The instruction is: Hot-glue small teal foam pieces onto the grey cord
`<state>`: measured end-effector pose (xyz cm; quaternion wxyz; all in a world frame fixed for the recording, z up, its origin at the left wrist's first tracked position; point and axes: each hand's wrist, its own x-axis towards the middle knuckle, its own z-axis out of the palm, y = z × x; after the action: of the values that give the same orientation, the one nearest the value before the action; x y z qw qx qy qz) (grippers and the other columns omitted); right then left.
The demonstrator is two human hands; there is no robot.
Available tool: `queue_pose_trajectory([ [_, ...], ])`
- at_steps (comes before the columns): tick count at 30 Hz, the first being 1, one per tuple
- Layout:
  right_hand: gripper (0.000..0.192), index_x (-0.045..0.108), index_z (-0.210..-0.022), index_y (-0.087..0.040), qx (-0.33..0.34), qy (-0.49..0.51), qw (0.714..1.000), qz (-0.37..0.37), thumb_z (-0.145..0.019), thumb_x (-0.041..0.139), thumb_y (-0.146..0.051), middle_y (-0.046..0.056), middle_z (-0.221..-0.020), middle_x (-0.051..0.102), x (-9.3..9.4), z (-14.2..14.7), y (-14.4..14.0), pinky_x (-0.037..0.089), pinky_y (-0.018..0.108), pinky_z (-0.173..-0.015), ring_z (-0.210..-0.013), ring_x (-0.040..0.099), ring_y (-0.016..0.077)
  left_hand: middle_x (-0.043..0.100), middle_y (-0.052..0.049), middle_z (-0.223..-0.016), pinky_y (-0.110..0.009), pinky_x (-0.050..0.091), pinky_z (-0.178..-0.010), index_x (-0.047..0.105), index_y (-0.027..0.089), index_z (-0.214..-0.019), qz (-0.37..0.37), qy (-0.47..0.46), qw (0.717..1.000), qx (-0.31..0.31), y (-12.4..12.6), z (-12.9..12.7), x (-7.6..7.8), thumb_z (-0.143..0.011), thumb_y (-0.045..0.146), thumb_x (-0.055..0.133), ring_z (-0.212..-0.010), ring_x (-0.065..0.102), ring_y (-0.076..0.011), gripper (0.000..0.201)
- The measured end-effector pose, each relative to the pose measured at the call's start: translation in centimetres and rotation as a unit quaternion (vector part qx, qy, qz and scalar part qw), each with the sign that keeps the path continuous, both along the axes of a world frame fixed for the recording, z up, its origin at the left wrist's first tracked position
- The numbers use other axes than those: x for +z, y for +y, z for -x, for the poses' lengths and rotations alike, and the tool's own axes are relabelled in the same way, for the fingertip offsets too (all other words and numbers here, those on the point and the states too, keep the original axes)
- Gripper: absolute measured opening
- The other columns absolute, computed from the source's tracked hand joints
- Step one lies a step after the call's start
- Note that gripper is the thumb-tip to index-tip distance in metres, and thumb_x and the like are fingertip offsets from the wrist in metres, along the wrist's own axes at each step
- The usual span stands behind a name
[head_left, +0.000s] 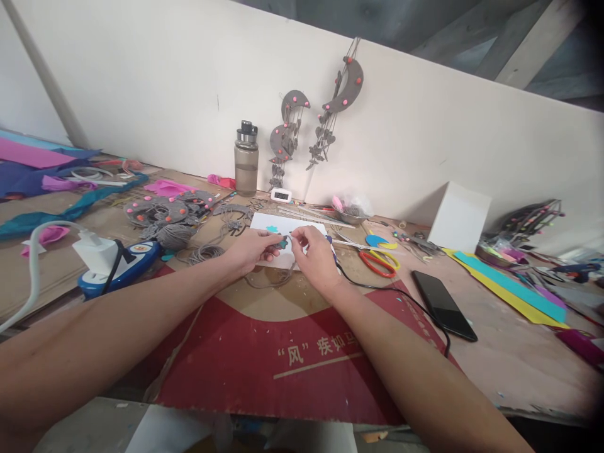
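My left hand (252, 250) is closed, pinching a small teal-and-grey piece (283, 243) between thumb and fingertips. Close beside it, my right hand (313, 255) is closed too, its fingertips pinched on a thin grey cord (276, 284) that loops over the cardboard below; the exact grip is partly hidden. Under both hands lies a white sheet (264, 221) with a turquoise cutout (272, 229) on it. A coil of grey cord (204, 253) rests left of my left hand. Scissors with red and yellow handles (377, 264) lie right of my right hand.
A black phone (443, 305) and a black cable (377, 286) lie at right. A blue power strip (120, 270) with a white charger stands at left. Behind are a water bottle (246, 160), a small white clock (281, 195), and hanging grey moon ornaments (352, 88).
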<state>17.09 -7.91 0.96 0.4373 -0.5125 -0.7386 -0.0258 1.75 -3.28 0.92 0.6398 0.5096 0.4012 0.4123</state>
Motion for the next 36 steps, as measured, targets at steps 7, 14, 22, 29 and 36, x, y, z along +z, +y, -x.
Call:
queue_pose_trajectory([
  [7,0.008,0.058,-0.081,-0.019,-0.026,-0.096,0.995,-0.021,-0.083,0.05,-0.017,0.004,-0.082,0.059,-0.33,0.14,0.11,0.041,0.03,-0.079,-0.084,0.052,0.0183,0.059,-0.002,-0.059,-0.018,0.038,-0.044,0.062,0.009,-0.072,-0.014,-0.003,1.0,-0.023,0.15,-0.03,-0.3,-0.072,0.023,0.068,-0.049,0.052,-0.0067,0.015],
  [14,0.008,0.058,-0.08,-0.02,-0.047,-0.129,0.99,-0.017,-0.081,0.051,-0.015,0.004,-0.08,0.06,-0.4,0.2,0.05,0.041,0.03,-0.077,-0.085,0.052,0.0188,0.06,-0.002,-0.057,-0.018,0.038,-0.044,0.061,0.011,-0.069,-0.013,-0.002,0.999,-0.034,-0.03,-0.15,-0.31,-0.072,0.022,0.067,-0.048,0.052,-0.0065,0.013],
  [22,0.007,0.058,-0.079,-0.02,-0.064,-0.13,0.989,-0.011,-0.08,0.053,-0.016,0.004,-0.079,0.061,-0.51,0.27,0.14,0.041,0.03,-0.076,-0.084,0.054,0.019,0.062,-0.005,-0.06,-0.021,0.049,-0.054,0.059,0.01,-0.071,0.001,-0.033,0.998,-0.053,-0.21,-0.19,-0.37,-0.07,0.02,0.068,-0.053,0.058,-0.0095,0.014],
  [29,0.006,0.058,-0.08,-0.019,-0.08,-0.17,0.982,-0.021,-0.079,0.053,-0.016,0.005,-0.082,0.062,-0.45,0.32,0.13,0.04,0.032,-0.075,-0.083,0.053,0.0199,0.063,-0.005,-0.061,-0.021,0.05,-0.057,0.059,0.01,-0.069,-0.002,-0.015,0.998,-0.054,-0.61,-0.25,0.11,-0.069,0.021,0.068,-0.051,0.058,-0.0082,0.014],
  [36,0.007,0.057,-0.077,-0.019,-0.074,-0.125,0.989,-0.007,-0.074,0.053,-0.014,0.004,-0.078,0.06,-0.43,0.75,0.08,0.042,0.03,-0.071,-0.079,0.054,0.0187,0.06,-0.001,-0.054,-0.019,0.045,-0.05,0.056,0.014,-0.063,-0.047,0.058,0.997,-0.034,-0.58,-0.38,-0.1,-0.068,0.019,0.065,-0.046,0.053,-0.0073,0.012],
])
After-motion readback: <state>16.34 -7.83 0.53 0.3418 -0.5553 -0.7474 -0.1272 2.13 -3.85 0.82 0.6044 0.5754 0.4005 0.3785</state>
